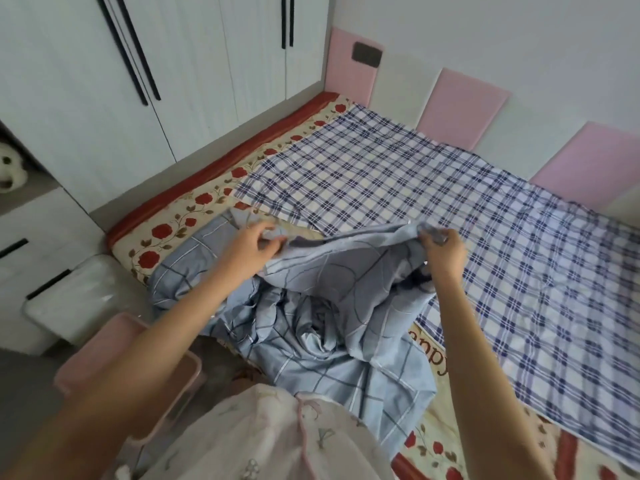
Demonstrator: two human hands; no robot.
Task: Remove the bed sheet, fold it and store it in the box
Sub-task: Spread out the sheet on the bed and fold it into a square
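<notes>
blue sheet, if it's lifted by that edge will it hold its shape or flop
Probably floppy: the blue sheet sags between the left hand and right hand and bunches in deep folds. Likely light for its size, since mere pinches hold its edge up.

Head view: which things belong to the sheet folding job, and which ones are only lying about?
Job in hand: blue sheet, gripped by the left hand and the right hand; pink box, probably where it will go.

Lying about: plaid cloth; plush toy; white lidded bin; wardrobe.
</notes>
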